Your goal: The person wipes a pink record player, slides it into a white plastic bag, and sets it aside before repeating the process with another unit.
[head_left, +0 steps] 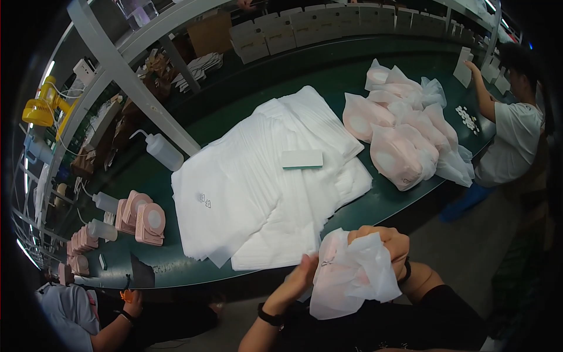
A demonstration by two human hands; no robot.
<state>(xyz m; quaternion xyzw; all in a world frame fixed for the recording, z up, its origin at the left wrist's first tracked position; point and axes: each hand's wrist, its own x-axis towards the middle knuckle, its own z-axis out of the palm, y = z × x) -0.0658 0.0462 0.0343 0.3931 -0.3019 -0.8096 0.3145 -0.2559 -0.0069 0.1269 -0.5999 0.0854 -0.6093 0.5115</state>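
Observation:
Above my lap, near the front edge of the bench, is a thin white translucent bag (346, 287) with something pink showing through it. My right hand (390, 240) has its fingers curled closed on the bag's upper right part. At the bag's left side, my left hand (298, 280) holds it with the thumb up; the other fingers are mostly hidden behind the bag. Just beyond lies a wide, fanned stack of flat white bags (246, 170), with a small white and green block (302, 159) on top.
Several wrapped pink items (404, 146) are heaped at right on the green bench (234, 126). Bare pink devices (151, 223) and squeeze bottles (164, 152) stand at left. A co-worker (516, 123) works at far right, another (70, 311) at lower left. White boxes (281, 38) line the back.

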